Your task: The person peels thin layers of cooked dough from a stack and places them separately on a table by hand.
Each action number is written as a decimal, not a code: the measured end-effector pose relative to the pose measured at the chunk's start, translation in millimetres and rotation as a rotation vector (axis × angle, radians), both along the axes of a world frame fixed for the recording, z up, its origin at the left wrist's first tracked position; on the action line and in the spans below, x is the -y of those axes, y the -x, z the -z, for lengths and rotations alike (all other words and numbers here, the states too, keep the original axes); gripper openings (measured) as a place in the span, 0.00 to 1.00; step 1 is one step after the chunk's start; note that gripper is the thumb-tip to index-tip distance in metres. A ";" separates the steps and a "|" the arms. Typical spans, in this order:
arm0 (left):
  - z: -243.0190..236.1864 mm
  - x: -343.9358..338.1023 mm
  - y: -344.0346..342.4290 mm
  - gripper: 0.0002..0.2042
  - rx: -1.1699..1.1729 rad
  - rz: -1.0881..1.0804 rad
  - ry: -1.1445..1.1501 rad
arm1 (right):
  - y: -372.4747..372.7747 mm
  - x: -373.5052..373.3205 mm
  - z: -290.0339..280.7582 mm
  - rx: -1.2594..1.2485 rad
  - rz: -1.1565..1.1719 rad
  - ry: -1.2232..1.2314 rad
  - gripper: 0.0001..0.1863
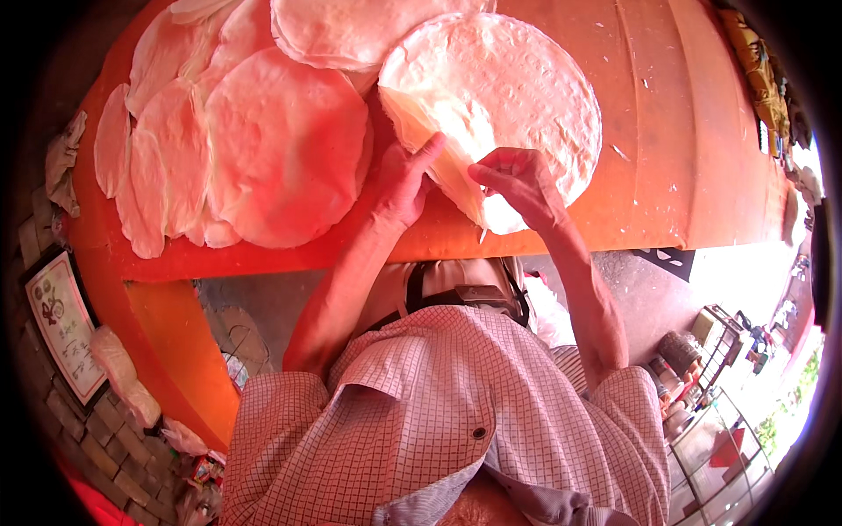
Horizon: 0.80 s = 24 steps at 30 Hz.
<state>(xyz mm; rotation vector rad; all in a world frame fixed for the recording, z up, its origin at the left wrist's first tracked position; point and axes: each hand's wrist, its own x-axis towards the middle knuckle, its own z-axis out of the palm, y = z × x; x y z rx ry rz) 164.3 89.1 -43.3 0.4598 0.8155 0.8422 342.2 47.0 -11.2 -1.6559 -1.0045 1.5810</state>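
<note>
A stack of thin round flatbreads (524, 92) lies in front of me, slightly right of the middle, its surface pale and wrinkled. Along its near left side the top sheet is lifted and folded back as a thin flap (449, 140). My left hand (403, 184) is closed on the left edge of this flap, thumb on top, the other fingers partly hidden. On the stack's near side my right hand (524, 186) is closed in a pinch, thumb against forefinger, at the flap's right edge; the bit between the fingertips is too small to see well.
More flatbreads (285, 145) overlap in a spread pile at the left, and another stack (360, 31) lies at the far edge. All rest on an orange table (675, 131) with scattered crumbs. A framed sheet (63, 320) stands lower left; a wire rack (715, 456) is lower right.
</note>
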 end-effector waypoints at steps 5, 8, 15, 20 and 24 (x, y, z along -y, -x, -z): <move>21.4 5.2 6.0 0.19 -0.066 -0.028 -0.051 | 1.3 -2.3 1.9 -0.047 0.012 0.035 0.15; 1.5 1.5 -2.2 0.17 -0.030 0.001 -0.053 | 3.3 -3.6 -3.3 -0.014 -0.023 0.044 0.16; 0.5 1.3 1.1 0.14 -0.272 0.208 -0.278 | 18.6 -24.8 -11.0 0.224 0.024 -0.232 0.17; 3.3 4.7 2.7 0.14 -0.290 0.179 -0.277 | 19.3 -44.6 -13.0 0.079 0.070 -0.169 0.15; 4.0 0.9 1.3 0.13 -0.108 0.097 -0.111 | 9.5 -45.0 -1.0 -0.202 0.192 -0.023 0.14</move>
